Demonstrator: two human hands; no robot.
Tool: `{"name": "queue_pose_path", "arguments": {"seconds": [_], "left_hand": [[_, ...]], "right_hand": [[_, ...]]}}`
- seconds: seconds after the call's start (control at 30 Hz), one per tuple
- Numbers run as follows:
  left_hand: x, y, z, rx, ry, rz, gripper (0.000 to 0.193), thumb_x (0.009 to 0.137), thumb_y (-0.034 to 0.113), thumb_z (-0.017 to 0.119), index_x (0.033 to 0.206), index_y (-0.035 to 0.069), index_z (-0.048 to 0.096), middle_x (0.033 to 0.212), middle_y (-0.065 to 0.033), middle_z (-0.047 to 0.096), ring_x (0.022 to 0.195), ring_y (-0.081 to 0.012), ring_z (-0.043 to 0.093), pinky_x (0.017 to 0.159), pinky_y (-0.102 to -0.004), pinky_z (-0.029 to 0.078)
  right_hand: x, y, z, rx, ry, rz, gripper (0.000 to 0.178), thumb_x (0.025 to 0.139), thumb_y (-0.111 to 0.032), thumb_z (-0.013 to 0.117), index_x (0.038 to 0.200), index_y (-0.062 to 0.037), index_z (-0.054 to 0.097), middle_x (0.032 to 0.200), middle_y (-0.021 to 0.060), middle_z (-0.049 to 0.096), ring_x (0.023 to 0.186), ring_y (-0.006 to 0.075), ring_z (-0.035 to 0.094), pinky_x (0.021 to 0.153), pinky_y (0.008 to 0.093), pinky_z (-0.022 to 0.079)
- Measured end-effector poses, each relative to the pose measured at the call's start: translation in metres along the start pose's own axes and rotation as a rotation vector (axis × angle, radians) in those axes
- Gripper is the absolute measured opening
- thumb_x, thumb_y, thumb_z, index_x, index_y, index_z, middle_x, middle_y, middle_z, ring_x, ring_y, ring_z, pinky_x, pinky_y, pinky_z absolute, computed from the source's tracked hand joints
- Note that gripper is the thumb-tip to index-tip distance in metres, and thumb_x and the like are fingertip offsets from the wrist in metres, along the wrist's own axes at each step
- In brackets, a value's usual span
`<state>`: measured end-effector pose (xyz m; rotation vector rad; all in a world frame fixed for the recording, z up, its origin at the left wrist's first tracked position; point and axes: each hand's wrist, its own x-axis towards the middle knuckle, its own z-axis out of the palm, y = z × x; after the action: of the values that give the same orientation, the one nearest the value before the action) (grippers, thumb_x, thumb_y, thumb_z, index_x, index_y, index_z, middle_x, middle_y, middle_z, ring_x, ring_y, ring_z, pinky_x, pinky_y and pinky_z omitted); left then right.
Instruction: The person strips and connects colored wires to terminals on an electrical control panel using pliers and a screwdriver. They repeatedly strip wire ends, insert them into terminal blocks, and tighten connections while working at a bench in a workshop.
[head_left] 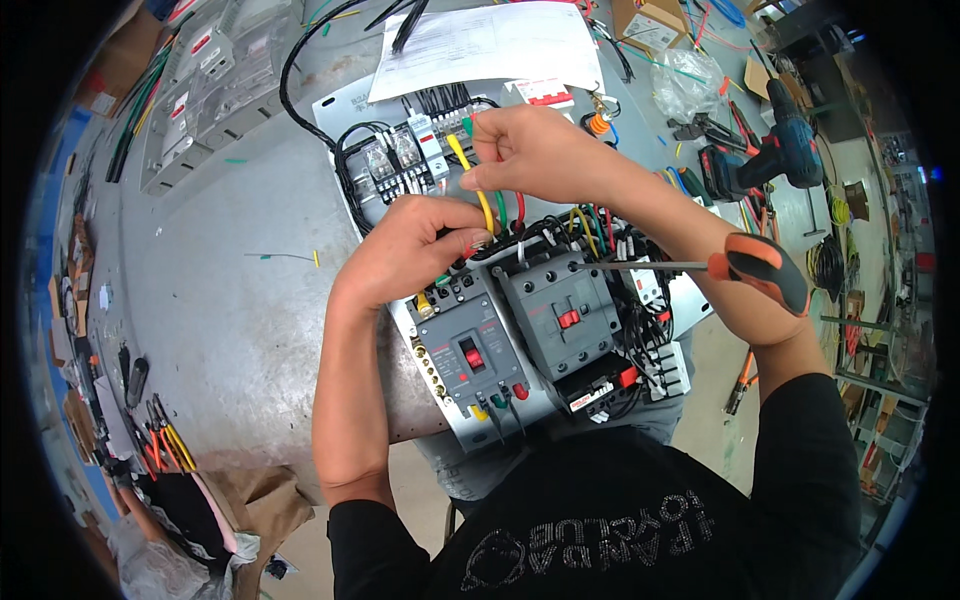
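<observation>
My left hand is closed, its fingertips pressed together at the upper edge of a grey circuit breaker with a red toggle. What they pinch is mostly hidden; a bit of red shows beside them. Above it, my right hand curls its thumb and fingers at a yellow wire, which slants down toward the left fingertips. Green and red wires rise close by, beneath the right hand. A second grey breaker sits to the right; a screwdriver with an orange-black handle reaches its upper corner.
Both breakers sit on a metal mounting plate with contactors and wire bundles. Paper sheets lie across its far edge. A cordless drill and pliers lie right; enclosures stand far left. More hand tools lie lower left.
</observation>
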<state>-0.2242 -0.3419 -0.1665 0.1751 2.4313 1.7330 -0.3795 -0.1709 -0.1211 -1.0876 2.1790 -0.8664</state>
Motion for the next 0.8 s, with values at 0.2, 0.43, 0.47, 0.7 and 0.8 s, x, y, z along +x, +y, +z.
{"name": "queue_pose_path", "arguments": {"seconds": [0.2, 0.43, 0.47, 0.7, 0.8], "left_hand": [[-0.005, 0.002, -0.002, -0.159, -0.040, -0.079, 0.014, 0.098, 0.005, 0.074, 0.110, -0.001, 0.078, 0.087, 0.0013, 0.072, 0.077, -0.0067, 0.059, 0.070, -0.0253, 0.050], [0.000, 0.004, -0.005, -0.076, -0.048, -0.136, 0.018, 0.097, 0.008, 0.076, 0.112, -0.003, 0.078, 0.092, -0.0033, 0.077, 0.083, -0.0076, 0.065, 0.076, -0.0262, 0.054], [0.000, 0.002, -0.005, -0.061, -0.051, -0.136, 0.018, 0.098, 0.009, 0.076, 0.112, -0.002, 0.078, 0.093, -0.0033, 0.077, 0.083, -0.0079, 0.065, 0.076, -0.0265, 0.054], [-0.001, -0.004, -0.003, -0.113, -0.051, -0.108, 0.018, 0.100, 0.012, 0.076, 0.110, -0.002, 0.079, 0.090, -0.0013, 0.075, 0.081, -0.0065, 0.061, 0.075, -0.0264, 0.052], [0.000, -0.005, -0.004, -0.113, -0.040, -0.085, 0.023, 0.103, 0.020, 0.072, 0.102, -0.002, 0.078, 0.082, -0.0005, 0.070, 0.077, -0.0060, 0.057, 0.071, -0.0268, 0.050]], "right_hand": [[-0.006, -0.005, -0.001, 0.032, 0.008, -0.061, 0.041, 0.087, -0.033, 0.089, 0.081, -0.0052, 0.061, 0.067, 0.0002, 0.054, 0.063, 0.0106, 0.048, 0.057, 0.0328, 0.038], [-0.007, -0.011, -0.006, -0.023, 0.140, -0.222, 0.029, 0.091, -0.028, 0.085, 0.105, -0.0041, 0.075, 0.062, -0.0026, 0.049, 0.059, 0.0091, 0.044, 0.054, 0.0315, 0.036], [-0.004, -0.014, -0.006, -0.070, 0.132, -0.229, 0.030, 0.091, -0.028, 0.085, 0.107, -0.0040, 0.075, 0.063, -0.0019, 0.051, 0.059, 0.0098, 0.045, 0.055, 0.0320, 0.037], [0.009, -0.014, -0.009, -0.203, 0.063, -0.216, 0.060, 0.087, -0.031, 0.088, 0.138, -0.0063, 0.067, 0.071, 0.0024, 0.059, 0.059, 0.0124, 0.049, 0.055, 0.0331, 0.041], [0.005, -0.029, -0.021, -0.101, -0.117, -0.087, 0.079, 0.086, -0.030, 0.089, 0.154, -0.0073, 0.056, 0.071, 0.0028, 0.059, 0.060, 0.0111, 0.052, 0.054, 0.0312, 0.041]]}}
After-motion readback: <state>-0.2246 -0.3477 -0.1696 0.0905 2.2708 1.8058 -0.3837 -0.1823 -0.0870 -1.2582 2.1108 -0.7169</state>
